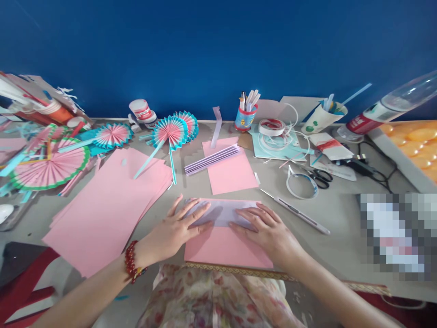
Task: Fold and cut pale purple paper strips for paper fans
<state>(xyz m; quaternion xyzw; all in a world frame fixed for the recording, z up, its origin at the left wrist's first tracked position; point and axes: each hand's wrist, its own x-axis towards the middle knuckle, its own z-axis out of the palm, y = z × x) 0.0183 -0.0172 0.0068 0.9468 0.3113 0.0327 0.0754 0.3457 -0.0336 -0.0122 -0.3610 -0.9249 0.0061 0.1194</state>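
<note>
My left hand lies flat with its fingers spread on the left part of a lilac paper strip. My right hand rests the same way on the strip's right part. Beneath the strip is a pink paper sheet at the table's front edge, its top edge just showing above the lilac. Beyond my hands, a pleated lilac paper lies across another pink sheet. A utility knife with its blade out lies to the right of my right hand.
Pink sheets are stacked at left, beside paper fans. A tape roll, scissors, a pen cup, a paper cup and a plastic bottle stand or lie at the back and right.
</note>
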